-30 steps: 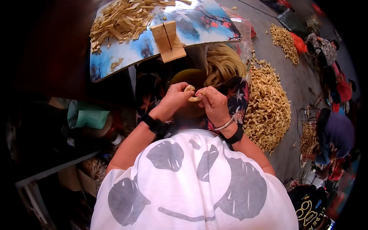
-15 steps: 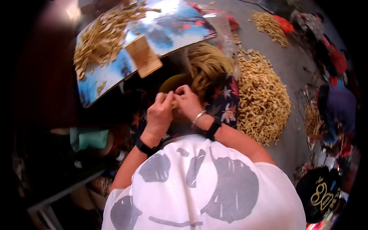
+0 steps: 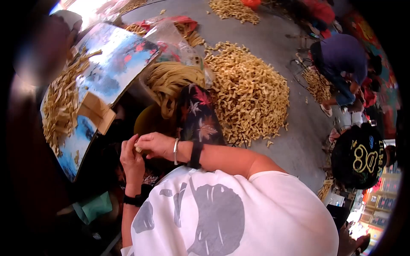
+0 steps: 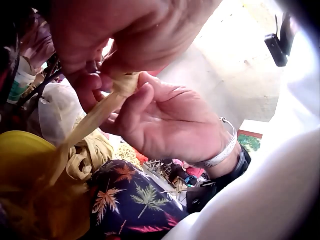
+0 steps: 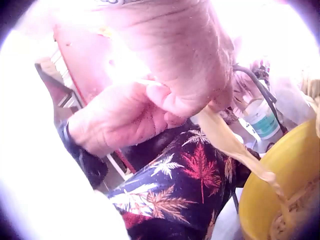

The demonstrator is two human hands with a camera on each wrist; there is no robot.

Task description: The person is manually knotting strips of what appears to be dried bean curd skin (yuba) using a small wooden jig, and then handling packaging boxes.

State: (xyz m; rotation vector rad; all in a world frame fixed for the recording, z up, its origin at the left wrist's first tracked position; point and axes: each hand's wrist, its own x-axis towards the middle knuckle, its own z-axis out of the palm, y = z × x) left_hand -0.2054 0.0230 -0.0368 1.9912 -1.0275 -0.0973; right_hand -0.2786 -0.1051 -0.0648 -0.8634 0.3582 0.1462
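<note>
A flat, pale yellow strip [image 4: 92, 122] is wrapped into a loop between the two hands, and its long tail hangs down into a yellow bowl [image 5: 285, 157]. My left hand [image 3: 132, 163] pinches the strip at the wrapped part. Fingers of my right hand [image 3: 159, 146], with a silver bangle at the wrist, grip the same part from the other side. In the left wrist view the right thumb presses against the wrapped fold [image 4: 126, 82]. The right wrist view shows the hands overlapping, with the fold hidden behind the fingers.
A bundle of long strips [image 3: 175, 79] lies beyond the lap. Right of it, a large heap of short knotted pieces [image 3: 250, 96] covers the floor. At left, a blue painted board [image 3: 119, 40] bears cut strips [image 3: 62, 109] and a wooden block [image 3: 96, 112]. Another person [image 3: 344, 59] bends at the far right.
The head view has turned to the right, so the board and hands now appear farther left. Both hands have stayed close together; the pale loop visible between them earlier is now mostly covered by fingers.
</note>
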